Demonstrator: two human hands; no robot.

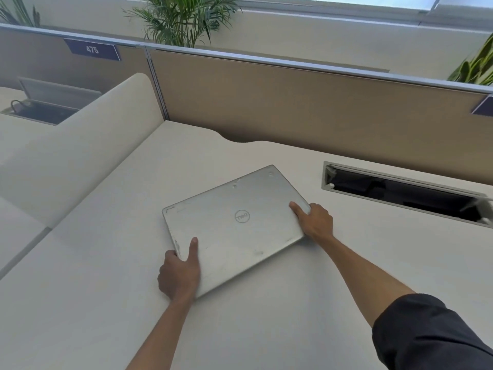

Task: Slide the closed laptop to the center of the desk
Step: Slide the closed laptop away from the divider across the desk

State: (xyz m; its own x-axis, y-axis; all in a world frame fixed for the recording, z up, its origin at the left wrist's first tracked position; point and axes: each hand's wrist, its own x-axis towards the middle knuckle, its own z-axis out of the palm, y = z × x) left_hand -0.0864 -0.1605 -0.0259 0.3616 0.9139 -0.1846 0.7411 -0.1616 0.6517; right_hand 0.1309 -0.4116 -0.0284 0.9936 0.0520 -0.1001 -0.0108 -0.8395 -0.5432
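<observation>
A closed silver laptop (234,225) with a round logo on its lid lies flat on the white desk (106,263), turned at an angle. My left hand (178,273) grips its near left corner, thumb on the lid and fingers wrapped around the edge. At the laptop's right edge my right hand (316,220) holds on, thumb pressed on the lid and fingers curled under or beside the side.
An open cable slot (400,193) is cut into the desk to the right of the laptop. A tan partition (293,102) closes off the back, and a low white divider (88,145) stands at the left. Plants rise behind the partition.
</observation>
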